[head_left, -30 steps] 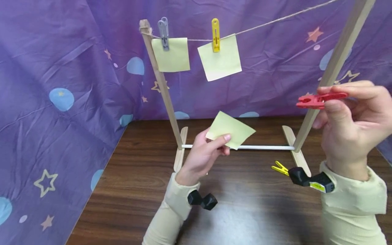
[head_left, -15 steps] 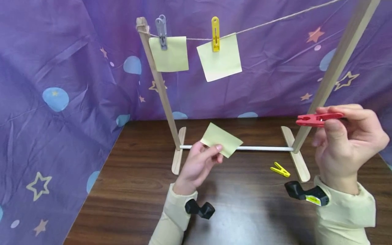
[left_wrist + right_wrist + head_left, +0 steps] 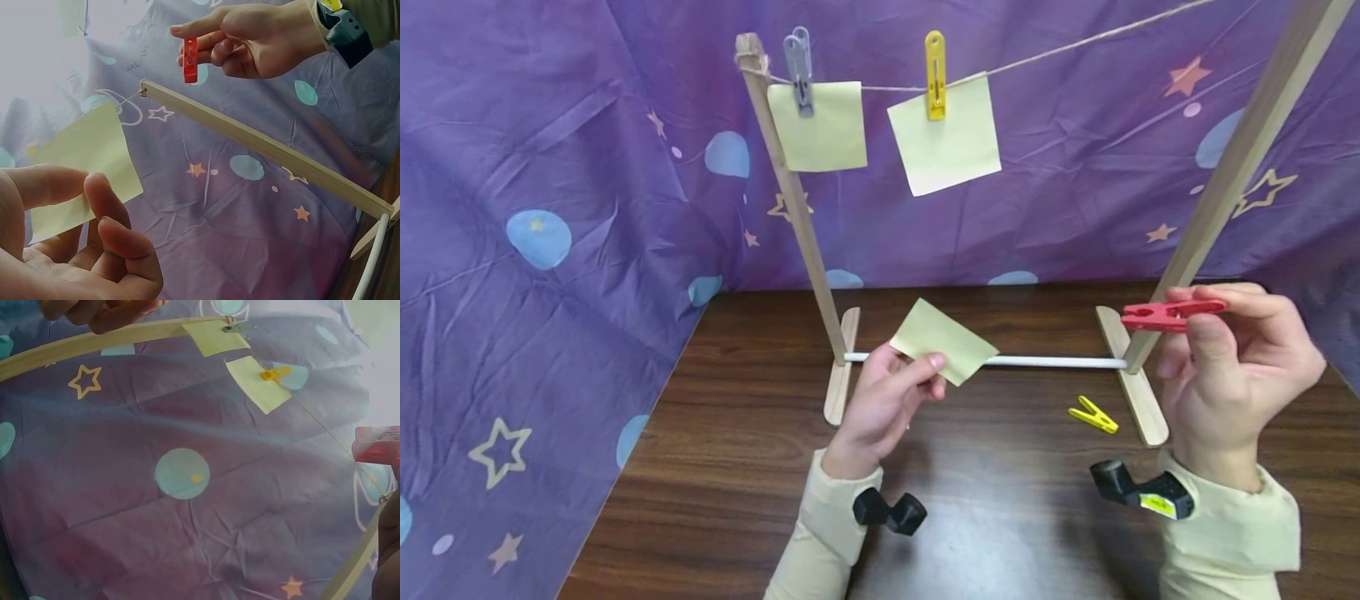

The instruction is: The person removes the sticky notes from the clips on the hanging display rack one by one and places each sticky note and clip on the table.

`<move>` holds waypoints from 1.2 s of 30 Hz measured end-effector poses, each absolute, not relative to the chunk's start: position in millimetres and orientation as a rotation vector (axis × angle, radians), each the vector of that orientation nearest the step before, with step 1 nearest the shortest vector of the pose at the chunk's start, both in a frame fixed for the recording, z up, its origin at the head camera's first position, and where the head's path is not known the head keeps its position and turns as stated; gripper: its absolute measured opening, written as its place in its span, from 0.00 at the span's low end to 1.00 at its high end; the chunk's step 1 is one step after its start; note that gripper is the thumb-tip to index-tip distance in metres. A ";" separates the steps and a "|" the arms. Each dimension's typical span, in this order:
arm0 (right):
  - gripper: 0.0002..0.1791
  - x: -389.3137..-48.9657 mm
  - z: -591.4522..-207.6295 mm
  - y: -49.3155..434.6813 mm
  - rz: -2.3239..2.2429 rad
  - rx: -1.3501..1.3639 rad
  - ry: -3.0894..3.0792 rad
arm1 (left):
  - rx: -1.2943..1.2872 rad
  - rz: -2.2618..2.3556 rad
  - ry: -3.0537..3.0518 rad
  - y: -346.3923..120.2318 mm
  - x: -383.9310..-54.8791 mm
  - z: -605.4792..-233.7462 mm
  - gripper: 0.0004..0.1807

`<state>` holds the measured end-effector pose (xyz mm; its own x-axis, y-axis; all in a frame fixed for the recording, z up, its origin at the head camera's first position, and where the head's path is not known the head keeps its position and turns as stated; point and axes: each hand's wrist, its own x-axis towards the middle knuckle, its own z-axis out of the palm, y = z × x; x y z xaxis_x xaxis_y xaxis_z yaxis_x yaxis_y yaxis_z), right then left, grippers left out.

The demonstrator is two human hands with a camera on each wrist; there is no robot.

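My left hand (image 3: 887, 400) pinches a pale yellow paper square (image 3: 943, 337) between thumb and fingers, low in front of the wooden frame. At the right, my right hand (image 3: 1236, 375) holds a red clothespin (image 3: 1172, 316) between thumb and fingertips, its nose pointing left. The left wrist view shows the paper (image 3: 94, 169) close up and the red clothespin (image 3: 190, 60) beyond it. Two more paper squares hang on the string (image 3: 1075, 43): the left paper (image 3: 820, 137) under a grey clothespin (image 3: 801, 71), the other paper (image 3: 951, 150) tilted under a yellow clothespin (image 3: 936, 75).
A yellow clothespin (image 3: 1093, 414) lies on the dark wooden table (image 3: 715, 500) near the right foot (image 3: 1142, 408) of the frame. Wooden posts, such as the left post (image 3: 801, 225), carry the string. A white rod (image 3: 1052, 362) joins them low down. Purple cloth (image 3: 625, 167) hangs behind.
My right hand has come down and slightly left with the red clothespin. The left hand with the paper moved a little down and left, then stayed nearly still.
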<state>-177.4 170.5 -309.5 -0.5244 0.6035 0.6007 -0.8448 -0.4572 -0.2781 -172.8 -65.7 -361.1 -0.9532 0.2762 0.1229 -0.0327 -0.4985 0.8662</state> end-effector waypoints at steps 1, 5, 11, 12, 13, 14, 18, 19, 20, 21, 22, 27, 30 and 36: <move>0.25 -177.4 -311.1 171.0 2.056 0.532 -0.700 | 0.369 2.546 1.466 -65.8 -172.6 -360.9 0.10; 0.23 -176.8 -318.4 172.7 2.068 0.528 -0.693 | 0.379 2.540 1.471 -65.7 -172.6 -360.8 0.10; 0.23 -177.3 -328.3 177.5 2.072 0.509 -0.697 | 0.368 2.529 1.479 -65.1 -172.5 -361.6 0.10; 0.23 -177.5 -329.5 178.3 2.072 0.508 -0.696 | 0.365 2.527 1.481 -65.0 -172.5 -361.6 0.10; 0.23 -177.6 -330.6 179.0 2.073 0.506 -0.695 | 0.363 2.525 1.482 -64.9 -172.4 -361.4 0.09; 0.22 -177.8 -331.5 179.6 2.075 0.506 -0.695 | 0.360 2.523 1.482 -64.8 -172.4 -361.5 0.09; 0.22 -178.6 -333.3 180.2 2.081 0.514 -0.696 | 0.355 2.521 1.487 -64.7 -172.8 -362.5 0.08; 0.22 -178.9 -333.4 180.3 2.080 0.516 -0.697 | 0.354 2.521 1.494 -64.8 -172.9 -362.7 0.07; 0.22 -179.3 -333.2 180.5 2.080 0.519 -0.697 | 0.351 2.521 1.506 -64.7 -173.2 -362.8 0.07; 0.22 -179.7 -333.0 180.9 2.078 0.520 -0.700 | 0.350 2.522 1.523 -64.7 -173.3 -362.7 0.06; 0.22 -179.8 -333.0 181.5 2.080 0.521 -0.703 | 0.347 2.521 1.543 -64.6 -173.1 -362.8 0.06; 0.23 -180.2 -332.8 186.2 2.094 0.495 -0.707 | 0.321 2.512 1.718 -63.5 -173.6 -363.3 0.06; 0.23 -180.6 -332.7 188.1 2.105 0.475 -0.693 | 0.316 2.474 1.850 -62.6 -174.7 -364.5 0.09; 0.22 -180.9 -333.0 190.0 2.101 0.454 -0.692 | 0.300 2.407 1.983 -61.8 -177.9 -369.2 0.13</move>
<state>-180.9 190.0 -333.0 -0.5680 0.6190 0.5424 -0.8201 -0.4806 -0.3104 -177.9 -61.8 -369.2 -0.9816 0.1278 0.1421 0.1150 -0.1989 0.9732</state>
